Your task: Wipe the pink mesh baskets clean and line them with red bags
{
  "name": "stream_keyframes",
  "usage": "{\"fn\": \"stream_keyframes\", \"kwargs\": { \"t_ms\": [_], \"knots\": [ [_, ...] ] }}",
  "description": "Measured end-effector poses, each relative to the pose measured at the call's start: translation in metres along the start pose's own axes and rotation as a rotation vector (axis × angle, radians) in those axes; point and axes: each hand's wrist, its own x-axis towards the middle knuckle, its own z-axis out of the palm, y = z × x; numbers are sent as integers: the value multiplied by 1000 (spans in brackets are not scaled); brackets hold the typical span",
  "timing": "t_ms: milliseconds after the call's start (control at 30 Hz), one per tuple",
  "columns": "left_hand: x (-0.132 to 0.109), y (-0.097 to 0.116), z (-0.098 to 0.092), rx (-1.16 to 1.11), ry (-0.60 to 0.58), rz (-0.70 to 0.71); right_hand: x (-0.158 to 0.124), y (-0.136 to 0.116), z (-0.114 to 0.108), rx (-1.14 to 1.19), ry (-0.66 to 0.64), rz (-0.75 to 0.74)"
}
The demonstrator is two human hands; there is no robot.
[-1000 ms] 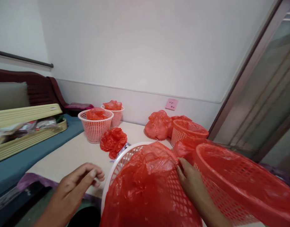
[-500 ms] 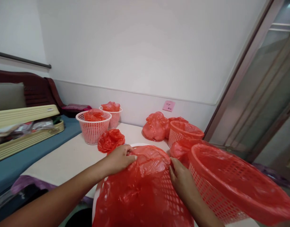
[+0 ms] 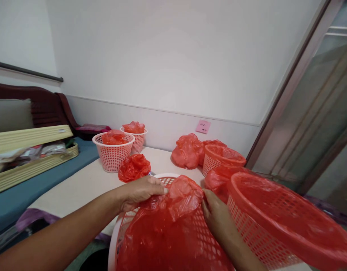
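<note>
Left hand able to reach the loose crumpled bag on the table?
Probably yes. The crumpled bag lies just past the left hand, nothing between. But that hand grips the liner at the rim of the near basket and must let go first.

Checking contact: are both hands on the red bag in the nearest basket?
Yes, left hand and right hand both hold the red bag over the basket.

bag [image 3: 167, 237] in near basket [image 3: 113, 241], lined basket [image 3: 277, 222] right, small basket [image 3: 113, 158] behind left
</note>
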Motion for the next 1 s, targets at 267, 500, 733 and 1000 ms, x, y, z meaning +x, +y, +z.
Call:
{"fn": "stream_keyframes", "kwargs": {
  "t_ms": [267, 500, 733, 1000],
  "knots": [
    [11, 4, -4, 193, 268, 182, -3, 0, 2, -28, 17, 1],
    [20, 7, -7, 278, 334, 237, -3, -2, -1, -39, 24, 8],
    [30, 4, -13, 557, 457, 387, -2, -4, 1, -38, 21, 5],
    [37, 11, -21, 782, 542, 352, -1, -7, 0, -137, 38, -1]
  ]
}}
